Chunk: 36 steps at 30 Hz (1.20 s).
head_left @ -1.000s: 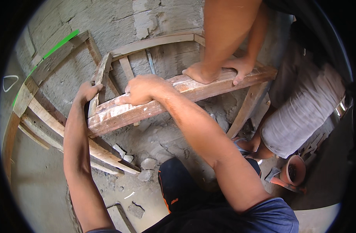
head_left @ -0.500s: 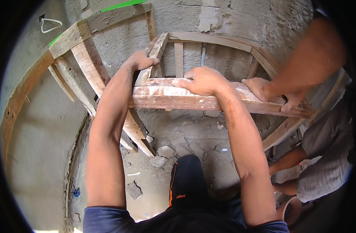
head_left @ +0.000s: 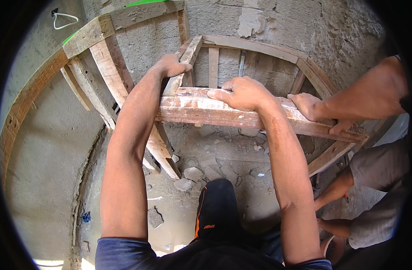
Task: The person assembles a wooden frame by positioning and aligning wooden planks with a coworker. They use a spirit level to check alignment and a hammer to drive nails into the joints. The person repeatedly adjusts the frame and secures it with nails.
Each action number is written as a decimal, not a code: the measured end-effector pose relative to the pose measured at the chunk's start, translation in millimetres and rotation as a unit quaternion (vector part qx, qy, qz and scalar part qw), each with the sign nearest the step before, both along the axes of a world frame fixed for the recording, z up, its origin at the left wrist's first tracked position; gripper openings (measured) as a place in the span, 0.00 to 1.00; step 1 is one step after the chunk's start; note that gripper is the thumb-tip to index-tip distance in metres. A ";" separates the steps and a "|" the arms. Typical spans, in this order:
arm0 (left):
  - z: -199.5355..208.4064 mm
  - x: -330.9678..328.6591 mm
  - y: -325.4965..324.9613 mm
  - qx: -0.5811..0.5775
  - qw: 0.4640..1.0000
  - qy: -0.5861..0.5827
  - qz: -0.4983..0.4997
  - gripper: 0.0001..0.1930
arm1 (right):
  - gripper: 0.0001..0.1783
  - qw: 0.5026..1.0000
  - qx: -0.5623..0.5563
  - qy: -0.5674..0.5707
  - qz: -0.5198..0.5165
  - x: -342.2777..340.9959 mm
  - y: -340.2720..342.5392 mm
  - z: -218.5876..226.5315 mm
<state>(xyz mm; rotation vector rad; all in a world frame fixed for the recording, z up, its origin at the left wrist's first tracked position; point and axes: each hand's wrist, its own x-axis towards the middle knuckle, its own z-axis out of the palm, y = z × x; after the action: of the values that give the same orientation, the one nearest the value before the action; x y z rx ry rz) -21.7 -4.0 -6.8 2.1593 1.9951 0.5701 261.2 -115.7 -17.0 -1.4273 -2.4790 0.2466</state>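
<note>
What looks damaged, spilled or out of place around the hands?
Loose, jagged grey rubble chunks litter the grey floor beneath the long brown wooden beam, looking like unswept debris. Patchy white smears discolour the beam's top unevenly.

Wall (head_left: 278, 22): we see soft, fairly even, moderately bright light across the top of the frame; we cannot tell its source.
Floor (head_left: 176, 220): we find small blown-out patches along the lower left edge and a pale sheen near lower centre.
Beam (head_left: 206, 114): its top face looks brighter to us than its front, with dim shade below, mid-frame.
Shirt (head_left: 215, 256): we lose detail in near-black, bottom centre.
Co-worker's forearm (head_left: 367, 96): slightly soft to us, right side.
Timber (head_left: 26, 108): we see it bow at left, near the black, blue-fringed rim.
</note>
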 end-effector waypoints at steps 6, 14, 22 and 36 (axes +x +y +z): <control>-2.7 -0.7 3.0 0.011 1.000 0.008 0.003 0.37 | 0.41 0.999 0.027 0.016 0.021 1.7 5.8 -5.9; -0.1 2.0 -2.4 -0.004 1.000 0.005 0.004 0.39 | 0.43 1.000 0.012 0.017 0.006 1.2 7.8 -8.3; 4.5 5.3 -9.4 -0.016 1.000 0.005 0.006 0.40 | 0.43 0.999 0.030 0.015 0.028 2.4 8.7 -8.0; -0.7 2.4 -5.3 0.053 0.997 0.035 -0.037 0.34 | 0.42 1.000 0.009 0.006 0.027 3.2 7.2 -3.6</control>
<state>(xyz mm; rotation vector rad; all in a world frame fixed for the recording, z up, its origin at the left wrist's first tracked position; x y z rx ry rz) -19.3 -9.4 -7.5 2.3349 1.9524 0.6120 264.4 -108.5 -20.6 -1.3498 -2.5053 0.2434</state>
